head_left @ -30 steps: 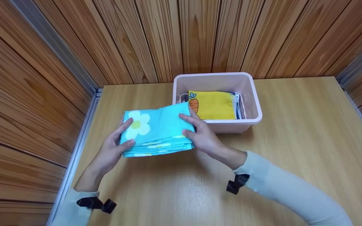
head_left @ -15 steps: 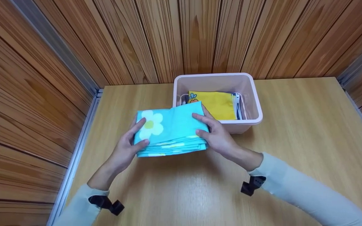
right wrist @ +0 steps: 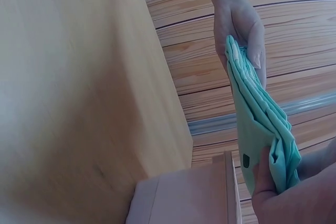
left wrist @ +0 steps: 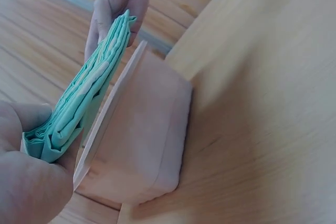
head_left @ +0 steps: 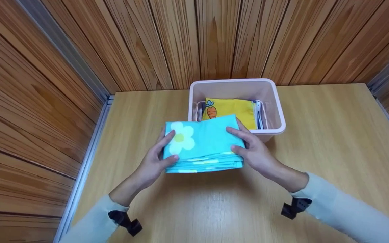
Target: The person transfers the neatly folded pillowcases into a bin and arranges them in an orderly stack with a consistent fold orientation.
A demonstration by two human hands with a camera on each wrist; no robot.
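A folded turquoise cloth (head_left: 211,141) with a white flower print is held above the table, its layered edges facing the person. My left hand (head_left: 152,163) grips its left end, thumb on top and the other fingers partly hidden beneath. At the right end my right hand (head_left: 258,155) pinches it in the same way. In the left wrist view the layers of the turquoise cloth (left wrist: 86,87) appear edge-on between both hands. Behind it stands a pale pink plastic bin (head_left: 238,81), whose front left part the cloth covers in the head view. Inside lies a folded yellow cloth (head_left: 235,109) with a carrot print.
Dark and white folded edges (head_left: 258,114) show beside the yellow cloth in the bin. The bin stands on a wooden table (head_left: 322,135) near the back wood-panelled wall (head_left: 214,40). A metal rail (head_left: 86,162) runs along the table's left side.
Both hands have carried the turquoise cloth to the right, and slightly towards the person in the last half second. The grip looks the same. The bin stays put while the view shifts slightly.
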